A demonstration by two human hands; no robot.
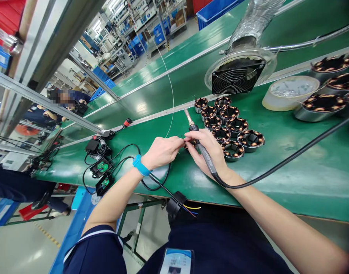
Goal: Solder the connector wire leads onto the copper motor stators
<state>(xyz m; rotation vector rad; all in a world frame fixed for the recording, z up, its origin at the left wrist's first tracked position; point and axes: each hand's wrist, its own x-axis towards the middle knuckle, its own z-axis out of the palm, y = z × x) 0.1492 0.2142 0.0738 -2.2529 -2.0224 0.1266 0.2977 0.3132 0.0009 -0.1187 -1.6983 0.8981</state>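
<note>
My right hand [210,150] is closed round a soldering iron [199,142] whose tip points up and away; its black cable runs off to the right. My left hand [162,151], with a blue wrist strap [140,165], pinches a small part between both hands that I cannot make out, close to a thin solder wire [171,95] coming down from above. A motor stator [191,144] lies mostly hidden under my fingers. Just beyond my right hand stands a cluster of several copper-wound stators [226,121] on the green bench [291,167].
A fume fan with a foil duct [238,74] faces me at the back. Larger stators [324,102] and a tape roll [290,91] sit far right. Black cables and small green circuit boards [102,169] lie left. Another person sits at the far left.
</note>
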